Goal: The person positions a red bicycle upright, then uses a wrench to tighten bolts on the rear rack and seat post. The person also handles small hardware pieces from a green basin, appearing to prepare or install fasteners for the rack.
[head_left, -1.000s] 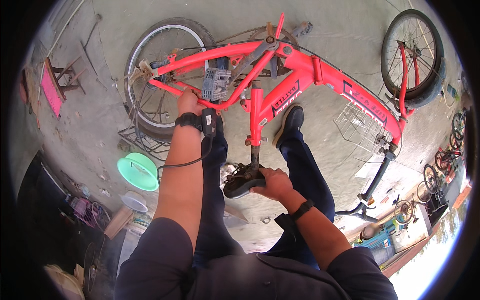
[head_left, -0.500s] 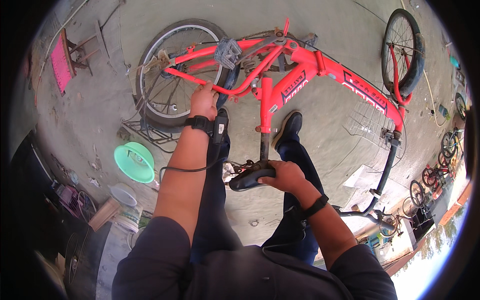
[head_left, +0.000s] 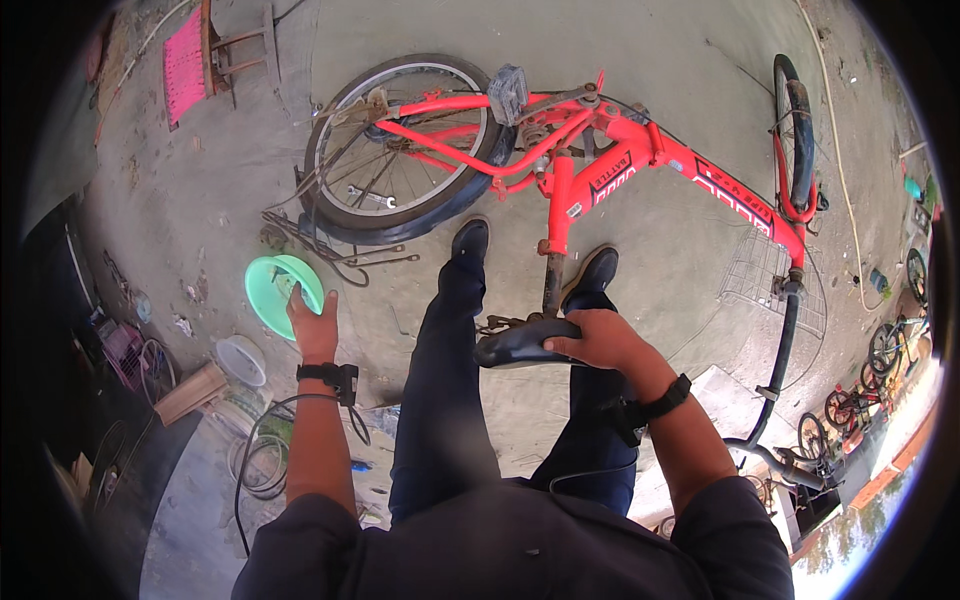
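Observation:
A red bicycle (head_left: 590, 165) lies on its side on the concrete, its black saddle (head_left: 525, 343) turned toward me. My right hand (head_left: 605, 340) grips that saddle, thumb over the top and fingers round the far edge, partly hidden. On the left, my left hand (head_left: 314, 328) is at the near rim of a light green basin (head_left: 262, 290), thumb and forefinger apart. Whether it touches the rim I cannot tell. Small items in the basin are too unclear to name. Behind the spokes of the rear wheel (head_left: 410, 68) a wrench (head_left: 372, 197) shows.
A pink-topped folding stool (head_left: 185, 65) lies at the far left. A white bowl (head_left: 241, 360) and a wooden board (head_left: 190, 392) are left of my left arm. The bicycle's wire basket (head_left: 765, 280) and handlebar (head_left: 772, 380) extend to the right; several bicycles (head_left: 850, 390) stand beyond.
My left hand has let go of the red frame tube and moved left and nearer to the green basin. My right hand stays on the saddle. The view has shifted a little.

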Available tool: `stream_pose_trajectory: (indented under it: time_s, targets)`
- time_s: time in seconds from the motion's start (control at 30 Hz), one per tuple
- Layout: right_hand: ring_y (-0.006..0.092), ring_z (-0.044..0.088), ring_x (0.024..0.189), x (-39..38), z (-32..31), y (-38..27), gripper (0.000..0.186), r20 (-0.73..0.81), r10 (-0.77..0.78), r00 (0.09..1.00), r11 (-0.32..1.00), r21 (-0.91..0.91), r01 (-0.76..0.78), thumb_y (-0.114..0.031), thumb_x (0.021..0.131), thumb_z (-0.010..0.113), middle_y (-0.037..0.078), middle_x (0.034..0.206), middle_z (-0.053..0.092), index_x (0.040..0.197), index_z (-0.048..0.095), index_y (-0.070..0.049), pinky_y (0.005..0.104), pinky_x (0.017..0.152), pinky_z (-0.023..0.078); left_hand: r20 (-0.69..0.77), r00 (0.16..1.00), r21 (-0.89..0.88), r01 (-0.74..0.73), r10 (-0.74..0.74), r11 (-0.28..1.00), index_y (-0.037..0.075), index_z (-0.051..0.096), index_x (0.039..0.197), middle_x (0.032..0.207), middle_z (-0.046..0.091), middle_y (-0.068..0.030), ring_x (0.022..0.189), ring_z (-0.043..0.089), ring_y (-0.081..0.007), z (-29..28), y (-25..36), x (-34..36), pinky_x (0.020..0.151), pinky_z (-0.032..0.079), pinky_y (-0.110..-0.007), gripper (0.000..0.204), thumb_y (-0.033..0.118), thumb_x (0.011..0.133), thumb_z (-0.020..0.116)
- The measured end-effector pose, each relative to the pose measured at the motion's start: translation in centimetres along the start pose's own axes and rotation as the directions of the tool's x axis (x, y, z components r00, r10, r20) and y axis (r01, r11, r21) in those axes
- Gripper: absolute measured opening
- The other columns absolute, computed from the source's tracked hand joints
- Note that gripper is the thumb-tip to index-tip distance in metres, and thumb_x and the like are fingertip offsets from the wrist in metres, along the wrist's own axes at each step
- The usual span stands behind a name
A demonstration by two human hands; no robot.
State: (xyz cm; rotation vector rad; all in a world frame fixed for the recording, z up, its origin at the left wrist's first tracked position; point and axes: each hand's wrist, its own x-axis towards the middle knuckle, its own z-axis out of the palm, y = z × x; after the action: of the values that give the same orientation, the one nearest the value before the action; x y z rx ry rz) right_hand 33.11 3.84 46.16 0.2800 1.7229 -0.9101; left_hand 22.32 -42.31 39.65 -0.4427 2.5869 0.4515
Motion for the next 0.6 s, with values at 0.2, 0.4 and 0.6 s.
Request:
stream_pose_trajectory:
  time_s: [0.2,0.4,0.6]
  targets:
    - [0.0317,0.067,0.079,-2.0,2.4,-2.4,0.056,0.014,-0.038,0.999,0.999,-0.005,0.038,-0.056,0.088,0.07,0.017,0.08,0.067,0.094,0.066,-0.001,0.0403,0.072,0.051,0.354,0.898,-0.562,0.428,-0.261,0.708,0.004,0.025,0.157,0.15,0.046,-0.0202,0.139,0.042,-0.0287,0.8,-6.9,-3.0,0.113,0.034,-0.042,0.083,0.047,0.096,0.063]
    - [0.0171,0.061,0.076,-3.8,0.1,-5.8,0.053,0.093,-0.114,0.989,0.982,0.159,0.098,-0.051,0.092,0.07,0.008,0.078,0.065,0.1,0.066,0.001,0.0346,0.069,0.05,0.341,0.935,-0.51,0.266,-0.091,0.818,-0.001,0.051,0.136,0.108,0.064,-0.008,0.099,0.057,-0.0171,0.4,-4.0,0.4,0.093,0.044,-0.033,0.056,0.043,0.102,0.057]
    - [0.0107,0.054,0.074,-7.4,-0.4,-6.8,0.051,0.069,-0.037,0.997,0.963,0.269,0.017,-0.049,0.092,0.071,0.003,0.076,0.06,0.101,0.066,0.001,0.029,0.065,0.046,0.274,0.96,-0.65,0.134,0.066,0.748,0.002,0.061,0.108,0.089,0.069,-0.0056,0.085,0.06,-0.014,-0.6,-1.6,-1.3,0.085,0.046,-0.031,0.034,0.034,0.106,0.05]
